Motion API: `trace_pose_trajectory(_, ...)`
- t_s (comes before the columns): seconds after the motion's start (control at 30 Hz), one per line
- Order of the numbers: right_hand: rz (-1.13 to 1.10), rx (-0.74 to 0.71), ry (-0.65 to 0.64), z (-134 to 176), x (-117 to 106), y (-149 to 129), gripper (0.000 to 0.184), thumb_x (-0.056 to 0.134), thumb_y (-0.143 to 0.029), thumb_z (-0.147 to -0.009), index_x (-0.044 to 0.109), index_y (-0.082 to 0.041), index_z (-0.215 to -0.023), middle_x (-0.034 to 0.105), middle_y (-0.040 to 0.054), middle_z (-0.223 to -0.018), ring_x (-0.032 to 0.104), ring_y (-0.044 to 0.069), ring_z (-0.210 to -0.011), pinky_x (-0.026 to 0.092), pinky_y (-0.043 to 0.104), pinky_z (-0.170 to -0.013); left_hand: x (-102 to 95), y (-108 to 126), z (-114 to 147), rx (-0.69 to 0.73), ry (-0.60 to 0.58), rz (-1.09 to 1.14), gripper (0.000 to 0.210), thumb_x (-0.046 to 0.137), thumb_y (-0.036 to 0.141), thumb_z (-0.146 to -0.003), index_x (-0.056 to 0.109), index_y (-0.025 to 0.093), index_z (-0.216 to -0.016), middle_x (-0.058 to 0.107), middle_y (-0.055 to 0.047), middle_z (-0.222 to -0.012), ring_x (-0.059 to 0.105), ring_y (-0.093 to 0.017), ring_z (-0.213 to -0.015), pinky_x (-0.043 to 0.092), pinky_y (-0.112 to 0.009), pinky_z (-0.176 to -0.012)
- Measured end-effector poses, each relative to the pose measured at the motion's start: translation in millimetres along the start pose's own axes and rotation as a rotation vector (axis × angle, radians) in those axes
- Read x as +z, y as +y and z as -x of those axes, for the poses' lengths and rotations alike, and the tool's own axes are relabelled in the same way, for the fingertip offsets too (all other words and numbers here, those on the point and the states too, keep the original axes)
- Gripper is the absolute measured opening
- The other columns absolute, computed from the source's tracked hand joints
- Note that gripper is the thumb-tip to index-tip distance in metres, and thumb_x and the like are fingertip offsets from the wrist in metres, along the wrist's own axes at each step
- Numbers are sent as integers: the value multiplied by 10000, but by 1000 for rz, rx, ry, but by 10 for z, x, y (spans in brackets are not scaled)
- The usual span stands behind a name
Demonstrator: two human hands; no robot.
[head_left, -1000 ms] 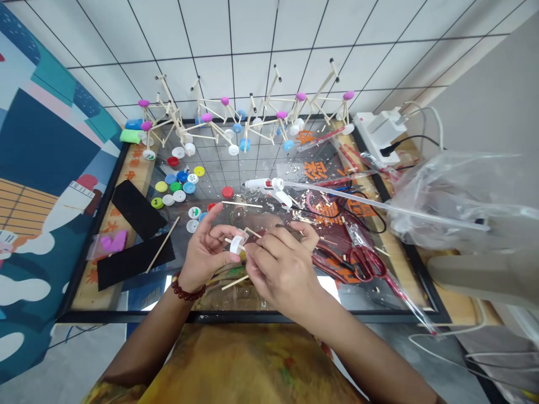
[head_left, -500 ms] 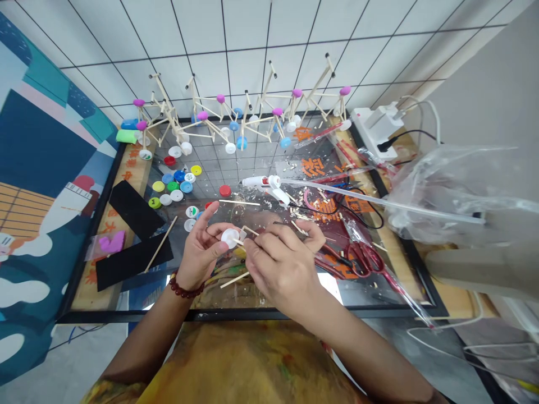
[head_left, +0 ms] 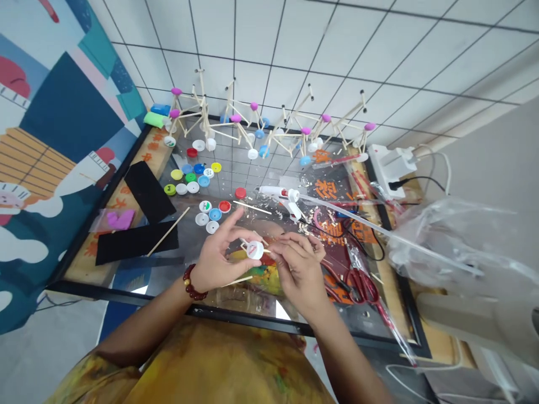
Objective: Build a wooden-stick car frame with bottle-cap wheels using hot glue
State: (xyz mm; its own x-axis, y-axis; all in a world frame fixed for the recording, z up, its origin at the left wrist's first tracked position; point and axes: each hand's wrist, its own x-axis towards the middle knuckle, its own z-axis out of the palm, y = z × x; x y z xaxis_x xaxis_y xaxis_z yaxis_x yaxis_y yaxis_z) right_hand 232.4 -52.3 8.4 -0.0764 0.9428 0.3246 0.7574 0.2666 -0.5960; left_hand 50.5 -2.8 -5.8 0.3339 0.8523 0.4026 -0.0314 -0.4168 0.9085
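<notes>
Between the thumb and fingers of my left hand (head_left: 219, 257) is a white bottle cap (head_left: 255, 250), its printed face turned up toward me. My right hand (head_left: 302, 272) pinches a thin wooden stick (head_left: 266, 251) at the cap's right side; where the two meet is partly hidden by fingers. Under the hands a loose wooden stick (head_left: 238, 281) lies on the glass tabletop, and another thin stick (head_left: 252, 207) lies just beyond them. A white hot glue gun (head_left: 280, 194) with a long clear glue stick in its back rests past my right hand.
Several stick figures with pink knobs (head_left: 254, 106) and cap wheels stand along the tiled wall. Coloured bottle caps (head_left: 204, 180) lie at left, beside black strips (head_left: 149, 191) and pink clay (head_left: 120, 219). Red scissors (head_left: 362, 286), wood scraps and a power strip (head_left: 385, 168) are at right.
The cap has been turned over, from its hollow inside showing to its printed top showing. Both hands stay close together around it. The camera view has tilted and shifted.
</notes>
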Motion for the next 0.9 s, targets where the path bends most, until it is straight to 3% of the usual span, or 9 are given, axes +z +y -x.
trace_pose_trajectory(0.23,-13,29,-45,-2,44,-33,212,489,-121,-890,644,-266,-891,735,-20,-900,603,218,-1037,220,467,-1013,-22,-3,53,-34,15,-46,971,816,165,-695,295,250,-1510,750,-54,-990,700,-209,-942,498,-391,-962)
trace_pose_trajectory(0.53,-15,37,-117,26,66,-15,196,439,-162,-947,605,-262,-914,706,-17,-915,590,213,-1053,212,464,-1019,-41,-11,64,-83,22,-29,934,817,206,-704,329,258,-1498,723,-44,-972,655,-178,-873,503,-331,-886)
trace_pose_trajectory(0.67,14,32,-124,32,100,-2,143,523,-236,-925,608,-272,-1034,710,8,-1033,581,240,-1105,207,481,-1035,-35,-30,48,-85,30,-26,893,796,189,-721,345,242,-1490,697,-32,-939,615,-159,-845,495,-322,-867)
trace_pose_trajectory(0.9,119,16,-127,57,108,67,456,631,-344,-858,497,-263,-1286,621,92,-1252,537,287,-1199,218,494,-1063,-69,-86,53,-273,1,16,756,769,171,-731,460,214,-1420,683,-54,-958,624,-164,-847,520,-320,-809)
